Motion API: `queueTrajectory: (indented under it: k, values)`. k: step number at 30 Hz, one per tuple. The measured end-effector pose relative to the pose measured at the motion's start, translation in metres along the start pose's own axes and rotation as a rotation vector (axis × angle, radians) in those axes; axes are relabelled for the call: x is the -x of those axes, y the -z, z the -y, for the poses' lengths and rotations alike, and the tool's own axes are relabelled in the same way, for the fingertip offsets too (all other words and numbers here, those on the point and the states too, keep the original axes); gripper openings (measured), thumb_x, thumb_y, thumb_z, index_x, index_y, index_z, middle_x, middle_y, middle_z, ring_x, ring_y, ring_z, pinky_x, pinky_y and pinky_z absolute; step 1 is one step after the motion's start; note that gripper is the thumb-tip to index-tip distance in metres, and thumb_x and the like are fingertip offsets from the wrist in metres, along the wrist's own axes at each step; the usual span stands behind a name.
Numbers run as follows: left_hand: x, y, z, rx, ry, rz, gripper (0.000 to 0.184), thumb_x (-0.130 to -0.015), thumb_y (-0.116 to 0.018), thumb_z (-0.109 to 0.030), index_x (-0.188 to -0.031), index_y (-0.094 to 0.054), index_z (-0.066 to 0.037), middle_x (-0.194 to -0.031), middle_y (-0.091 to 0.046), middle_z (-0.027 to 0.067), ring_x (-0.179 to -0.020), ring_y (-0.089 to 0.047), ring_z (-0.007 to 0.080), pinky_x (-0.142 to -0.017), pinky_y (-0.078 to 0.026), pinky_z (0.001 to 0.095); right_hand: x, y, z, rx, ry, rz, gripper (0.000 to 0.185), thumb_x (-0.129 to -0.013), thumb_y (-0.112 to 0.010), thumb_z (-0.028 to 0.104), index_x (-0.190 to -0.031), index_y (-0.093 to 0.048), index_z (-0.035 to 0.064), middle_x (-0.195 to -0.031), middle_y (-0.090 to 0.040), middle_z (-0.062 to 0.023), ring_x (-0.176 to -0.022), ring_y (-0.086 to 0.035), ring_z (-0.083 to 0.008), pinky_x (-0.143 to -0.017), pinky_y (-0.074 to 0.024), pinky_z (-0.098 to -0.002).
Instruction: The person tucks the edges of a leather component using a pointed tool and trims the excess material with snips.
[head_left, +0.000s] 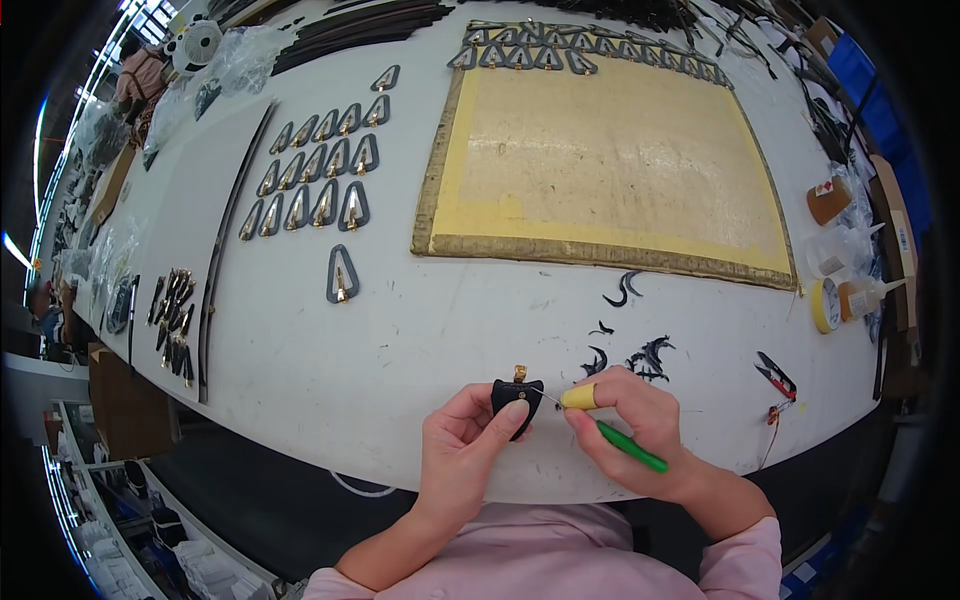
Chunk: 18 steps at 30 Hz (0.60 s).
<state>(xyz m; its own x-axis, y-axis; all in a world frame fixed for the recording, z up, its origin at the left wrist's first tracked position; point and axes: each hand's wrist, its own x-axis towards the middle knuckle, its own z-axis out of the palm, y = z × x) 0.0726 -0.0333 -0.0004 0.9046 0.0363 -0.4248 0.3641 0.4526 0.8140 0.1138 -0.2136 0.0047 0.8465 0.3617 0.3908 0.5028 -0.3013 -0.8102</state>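
Note:
Near the table's front edge, my left hand [462, 435] is closed round a small black leather piece [507, 393], its thumb pressed on the front. Gold hardware [520, 373] sticks up from the top of the piece, and a small gold dot shows on its face. My right hand [648, 420] grips a green-handled tool [632, 447] like a pen. The tool's thin metal tip reaches the right upper edge of the black piece. A yellow finger cover [580, 397] sits on a right-hand finger. Dark curled scraps [650, 358] lie just beyond the right hand.
Grey triangular pieces with gold fittings [341, 275] stand in rows at left. More line the far edge of a yellow-bordered board [600, 150]. Red-and-black snips [775, 375], a tape roll [825, 305] and bottles [862, 298] are at right. Small black-and-gold parts [175, 310] lie far left.

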Motion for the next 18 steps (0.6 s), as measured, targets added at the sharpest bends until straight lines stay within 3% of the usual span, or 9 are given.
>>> queueTrajectory:
  k: [13, 15, 18]
  values:
    - [-0.001, -0.001, -0.002, -0.041, 0.009, 0.005, 0.013, -0.088, -0.067, -0.008, -0.097, -0.062, 0.000, -0.089, -0.066, 0.0046, -0.076, -0.060, 0.0102, -0.072, -0.048, 0.0244, 0.003, 0.000, 0.001, 0.158, 0.081, -0.011, 0.017, -0.074, -0.071, -0.003, -0.085, -0.058, -0.0003, -0.079, -0.063, -0.0135, -0.064, -0.062, -0.0224, -0.054, -0.0489, -0.0280]
    - [-0.001, 0.000, -0.003, -0.029, 0.013, 0.003, 0.013, -0.087, -0.067, -0.008, -0.097, -0.063, 0.000, -0.089, -0.066, 0.0047, -0.076, -0.060, 0.0101, -0.072, -0.048, 0.0244, 0.003, 0.010, -0.003, -0.128, -0.121, 0.097, 0.014, -0.078, -0.069, 0.000, -0.088, -0.059, -0.0015, -0.081, -0.064, -0.0121, -0.065, -0.063, -0.0187, -0.057, -0.0506, -0.0283]
    - [-0.001, 0.002, -0.003, -0.011, 0.023, 0.006, 0.014, -0.087, -0.067, -0.008, -0.098, -0.063, 0.001, -0.089, -0.067, 0.0048, -0.077, -0.061, 0.0099, -0.073, -0.048, 0.0243, 0.003, 0.009, -0.008, -0.228, -0.113, -0.004, 0.013, -0.083, -0.065, 0.001, -0.095, -0.062, -0.0029, -0.084, -0.066, -0.0108, -0.064, -0.062, -0.0151, -0.059, -0.0506, -0.0267]
